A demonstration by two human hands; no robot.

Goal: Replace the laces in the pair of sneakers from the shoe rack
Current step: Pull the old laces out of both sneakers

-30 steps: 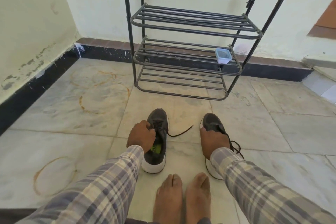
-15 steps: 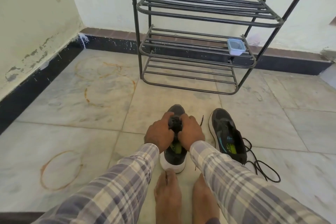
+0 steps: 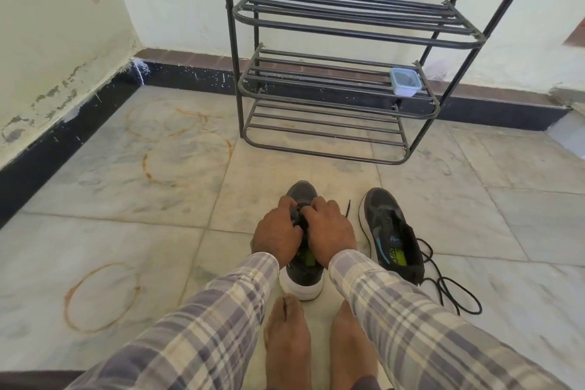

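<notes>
Unlacing step: both hands work on one sneaker just past the bare feet.
Left hand (image 3: 277, 236) and right hand (image 3: 329, 231) pinch the lacing (image 3: 300, 215) of the dark mesh sneaker (image 3: 302, 282), which has a white sole and stands on the marble floor (image 3: 126, 231). Next, probably draw the cord free of the eyelets. To its right, the second sneaker (image 3: 392, 231) with a thin loose lace (image 3: 449, 291). Far: tubular metal shoe rack (image 3: 348, 25).

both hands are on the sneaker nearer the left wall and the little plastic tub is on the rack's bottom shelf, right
Not quite. The head view shows the plastic tub on the rack one shelf above the bottom one. The left hand and right hand are indeed both on the sneaker nearer the left wall.
</notes>
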